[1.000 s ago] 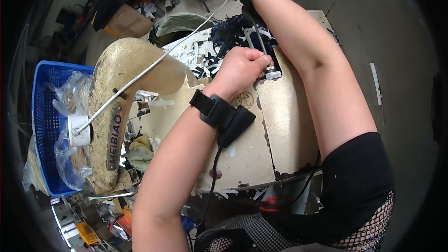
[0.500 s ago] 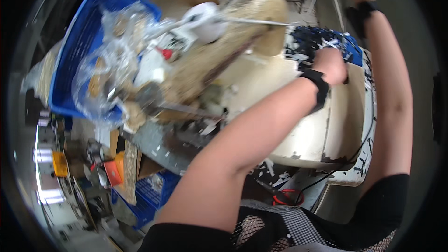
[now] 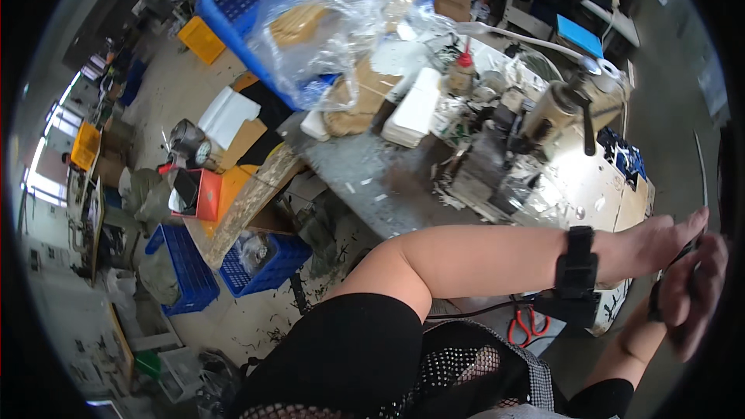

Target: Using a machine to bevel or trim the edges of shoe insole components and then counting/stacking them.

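At the far right, beyond the bench's right end, my two hands are close together. My left hand (image 3: 648,247) reaches across with its fingers closed, and a thin pale strip (image 3: 701,167) rises from its fingertips. Just below it my right hand (image 3: 694,299) is curled and slightly blurred. A dark sliver shows between the hands, too small to name. To the left of them stands a beige bench machine (image 3: 552,112) with a black lever, lit by a lamp. Scissors with red handles (image 3: 528,326) lie below my left wrist.
A blue crate (image 3: 233,4) with clear plastic bags (image 3: 310,39) stands at the back. On the grey bench (image 3: 341,167) are a white block (image 3: 412,107), a red-capped bottle (image 3: 462,74) and scraps. Blue baskets (image 3: 186,271) and an orange-red box (image 3: 203,194) are at the left.
My view has swung, so the bench appears further left and up. My left hand has left the dark strip pile beside the machine, and my right hand has come down from above to meet it.
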